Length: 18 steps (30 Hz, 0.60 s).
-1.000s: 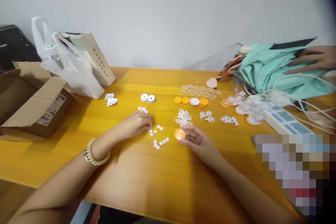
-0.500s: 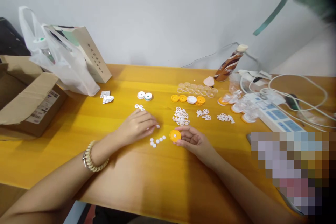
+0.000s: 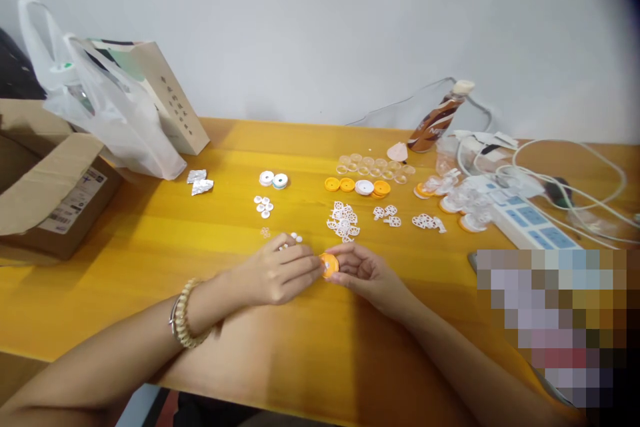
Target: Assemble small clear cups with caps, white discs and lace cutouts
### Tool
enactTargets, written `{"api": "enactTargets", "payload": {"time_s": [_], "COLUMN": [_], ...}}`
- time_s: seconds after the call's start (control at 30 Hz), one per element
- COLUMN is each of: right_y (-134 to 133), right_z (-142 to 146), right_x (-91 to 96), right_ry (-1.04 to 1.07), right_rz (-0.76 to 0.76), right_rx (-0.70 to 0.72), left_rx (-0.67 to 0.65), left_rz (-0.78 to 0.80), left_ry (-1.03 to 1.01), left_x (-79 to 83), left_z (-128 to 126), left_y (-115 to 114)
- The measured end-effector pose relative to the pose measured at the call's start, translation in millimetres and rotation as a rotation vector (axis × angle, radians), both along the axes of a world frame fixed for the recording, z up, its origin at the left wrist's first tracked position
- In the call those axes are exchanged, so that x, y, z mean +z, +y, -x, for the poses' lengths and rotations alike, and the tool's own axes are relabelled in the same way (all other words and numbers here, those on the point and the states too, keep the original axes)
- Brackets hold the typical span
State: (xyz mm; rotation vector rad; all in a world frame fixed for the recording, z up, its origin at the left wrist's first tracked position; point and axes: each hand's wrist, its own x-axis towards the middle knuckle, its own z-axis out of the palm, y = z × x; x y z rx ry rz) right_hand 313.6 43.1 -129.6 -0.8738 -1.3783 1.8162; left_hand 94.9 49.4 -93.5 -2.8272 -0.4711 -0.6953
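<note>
My right hand (image 3: pixel 367 273) holds a round orange plastic disc (image 3: pixel 330 267) by its right edge, between thumb and fingers. The disc is tilted, and a pale spot shows near its centre. From the left, my left hand (image 3: pixel 287 271) reaches its closed fingertips to the disc's face. Whatever those fingers pinch is hidden. Small white round pieces (image 3: pixel 296 238) lie just behind my left hand, partly covered by it. Farther back are several white button-like pieces (image 3: pixel 263 206) and tiny clear rings (image 3: pixel 265 232). White openwork plastic parts (image 3: pixel 343 219) lie beyond my right hand.
Behind lie a row of orange discs (image 3: pixel 347 185), clear round caps (image 3: pixel 370 167) and two white discs (image 3: pixel 267 178). A cardboard box (image 3: pixel 50 213) and plastic bag (image 3: pixel 130 127) stand left. Right are a bottle (image 3: pixel 435 123), a power strip (image 3: pixel 533 217) and cables.
My left hand has moved right and nearer to me, bringing its fingertips to the orange disc. A small white piece at those fingertips before is now hidden. The orange disc has shifted and tilted slightly.
</note>
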Motion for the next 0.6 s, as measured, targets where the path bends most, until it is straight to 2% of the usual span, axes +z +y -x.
{"api": "enactTargets", "payload": {"time_s": [0.43,0.6], "right_y": [0.2,0.5], "right_z": [0.2,0.0], "right_x": [1.1,0.5], "right_ry": [-0.01,-0.009], "right_rz": [0.014,0.005], "right_rx": [0.003,-0.017], "left_rx": [-0.046,-0.039], "left_rz": [-0.083,-0.049], "left_ry": [0.022,-0.012], "left_x": [1.9,3.6], "left_z": [-0.4,0.3], "left_y": [0.6,-0.3]}}
